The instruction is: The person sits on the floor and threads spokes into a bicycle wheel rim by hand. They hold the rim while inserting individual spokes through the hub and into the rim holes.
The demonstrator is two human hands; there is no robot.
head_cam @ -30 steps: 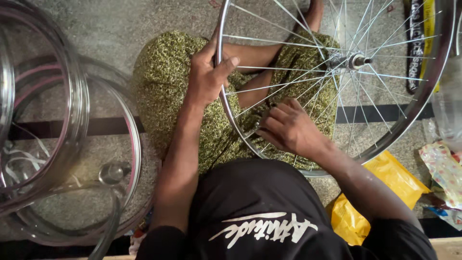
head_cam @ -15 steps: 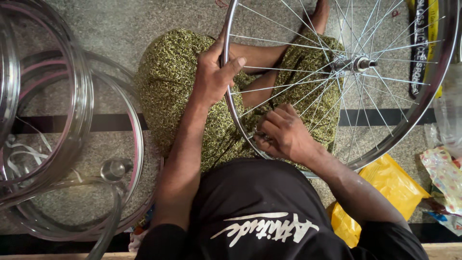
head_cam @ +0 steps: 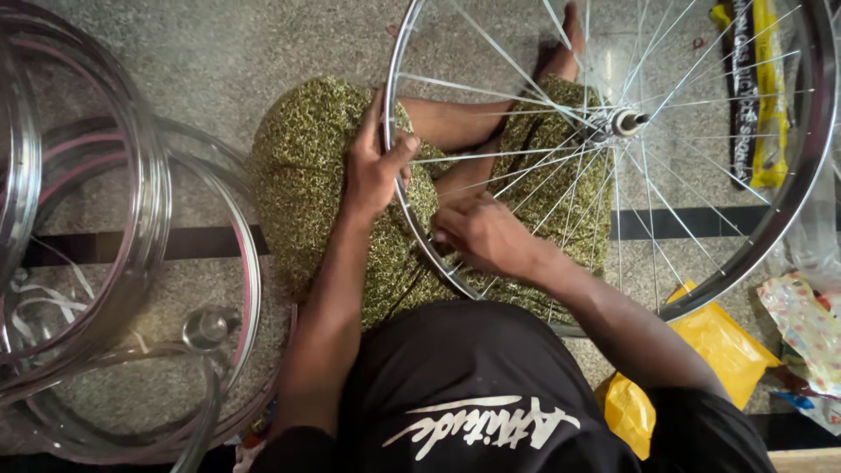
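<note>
Spoked bicycle wheel (head_cam: 701, 219) propped upright over the lap, above crossed legs in green patterned cloth, on a speckled stone floor (head_cam: 219, 52). Left hand (head_cam: 375, 166) clamped on the wheel's left rim, fingers wrapped over the metal, thumb pressed along the inner side. Right hand (head_cam: 486, 235) lower down, just beside the rim near its bottom left stretch, fingers curled tight about something small among the spokes; too hidden to tell what. Hands near each other but not touching. Hub (head_cam: 624, 121) up toward the floor's far right. Stack of bare shiny rims (head_cam: 131, 263) at the floor's left edge. Yellow plastic bag (head_cam: 701, 350) at the near right, beside the right forearm. Crumpled printed wrapper (head_cam: 810, 328) at the right edge.
</note>
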